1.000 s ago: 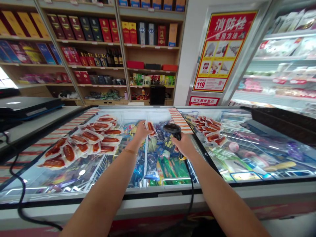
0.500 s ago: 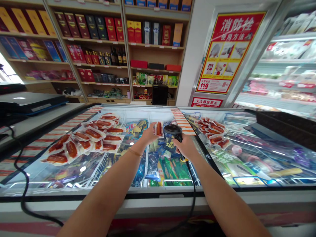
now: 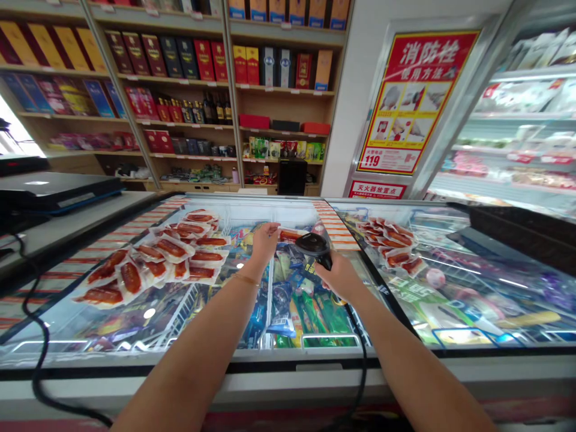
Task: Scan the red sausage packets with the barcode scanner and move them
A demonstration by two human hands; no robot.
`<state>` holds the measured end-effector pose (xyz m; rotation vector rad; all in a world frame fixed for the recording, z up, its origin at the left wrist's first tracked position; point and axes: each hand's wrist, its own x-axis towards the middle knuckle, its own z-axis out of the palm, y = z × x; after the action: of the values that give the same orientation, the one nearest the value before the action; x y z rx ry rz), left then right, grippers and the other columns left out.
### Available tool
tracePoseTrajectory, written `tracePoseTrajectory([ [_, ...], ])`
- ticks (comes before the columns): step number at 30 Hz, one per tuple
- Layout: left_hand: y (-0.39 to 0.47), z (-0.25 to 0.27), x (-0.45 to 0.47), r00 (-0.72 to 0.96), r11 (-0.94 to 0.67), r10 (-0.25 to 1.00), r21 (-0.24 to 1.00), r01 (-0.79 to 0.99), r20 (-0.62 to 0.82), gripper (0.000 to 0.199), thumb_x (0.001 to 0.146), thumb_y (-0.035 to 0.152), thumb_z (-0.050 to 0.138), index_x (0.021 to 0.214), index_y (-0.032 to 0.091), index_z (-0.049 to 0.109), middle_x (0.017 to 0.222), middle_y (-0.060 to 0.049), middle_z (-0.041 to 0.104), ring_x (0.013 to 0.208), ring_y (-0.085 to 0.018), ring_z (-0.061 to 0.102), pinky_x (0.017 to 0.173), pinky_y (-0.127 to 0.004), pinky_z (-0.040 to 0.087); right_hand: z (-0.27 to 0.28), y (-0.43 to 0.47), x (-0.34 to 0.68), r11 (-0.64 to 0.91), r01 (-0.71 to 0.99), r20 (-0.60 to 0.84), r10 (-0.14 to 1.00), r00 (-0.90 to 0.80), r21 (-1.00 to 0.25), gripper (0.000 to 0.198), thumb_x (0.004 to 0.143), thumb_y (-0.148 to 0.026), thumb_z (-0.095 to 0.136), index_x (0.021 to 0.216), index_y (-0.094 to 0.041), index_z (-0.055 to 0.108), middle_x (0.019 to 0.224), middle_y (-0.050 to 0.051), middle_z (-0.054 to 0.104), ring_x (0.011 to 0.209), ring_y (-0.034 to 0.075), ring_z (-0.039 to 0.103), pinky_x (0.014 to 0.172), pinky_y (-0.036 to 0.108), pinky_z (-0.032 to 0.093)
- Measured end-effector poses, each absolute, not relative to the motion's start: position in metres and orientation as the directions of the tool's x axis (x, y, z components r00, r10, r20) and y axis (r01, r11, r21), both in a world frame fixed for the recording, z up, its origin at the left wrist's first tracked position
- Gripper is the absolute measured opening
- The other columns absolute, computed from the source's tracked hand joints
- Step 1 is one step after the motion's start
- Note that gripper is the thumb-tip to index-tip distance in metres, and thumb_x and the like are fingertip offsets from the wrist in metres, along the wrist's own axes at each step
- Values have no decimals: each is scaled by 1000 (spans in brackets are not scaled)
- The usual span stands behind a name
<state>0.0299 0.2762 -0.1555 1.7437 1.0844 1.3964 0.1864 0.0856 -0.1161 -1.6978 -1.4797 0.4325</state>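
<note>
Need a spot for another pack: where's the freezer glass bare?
Bare glass shows between the left sausage pile and front rim, and right of the right sausage pile. Crowded: around the left hand, lone pack, scanner and right hand.

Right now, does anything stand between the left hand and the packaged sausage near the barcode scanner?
Nothing visible stands between the left hand and the packaged sausage; whether they touch is unclear. The barcode scanner in the right hand is on the sausage's other side, overlapping its right end in this view.
</note>
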Motion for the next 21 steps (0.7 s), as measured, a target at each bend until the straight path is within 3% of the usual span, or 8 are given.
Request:
tracePoseTrajectory([
  [11, 264, -149, 34, -64, -318, 946, 948, 3, 317, 19, 79, 29, 60, 92, 15, 65, 82, -6, 72, 70, -16, 67, 64, -27, 54, -112, 78, 172, 57, 665, 269, 937, 222, -745, 11, 77, -31, 59, 80, -21, 55, 57, 1, 56, 60, 19, 61, 52, 24, 41],
  [21, 265, -151, 38, -111, -367, 927, 926, -83, 358, 17, 72, 29, 66, 82, 16, 65, 72, -4, 68, 61, -14, 62, 60, -25, 51, -108, 75, 169, 76, 687, 285, 938, 197, -723, 10, 78, -30, 57, 77, -20, 54, 58, 1, 58, 60, 18, 60, 53, 23, 40],
])
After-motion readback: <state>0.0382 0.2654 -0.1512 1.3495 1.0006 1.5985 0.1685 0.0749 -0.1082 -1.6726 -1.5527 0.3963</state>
